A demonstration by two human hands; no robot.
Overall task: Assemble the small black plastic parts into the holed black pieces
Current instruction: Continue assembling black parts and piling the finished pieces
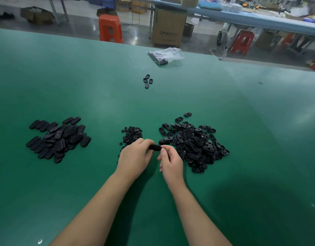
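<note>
Pinching black piece [155, 147], left hand [134, 159], right hand [171, 161]

Green table [82, 77] is stretching out in front of me, and a crumpled clear plastic bag [168, 54] with something dark inside is sitting near its far edge. Past that, an orange stool [110, 28] is standing on the shiny floor, with a big cardboard box [169, 27] with printed lettering just beside it. A red stool [242, 41] is parked under a long blue bench [259, 20], and a small fan [221, 39] is standing nearby. More cardboard boxes [37, 15] are lying around further back.
</note>
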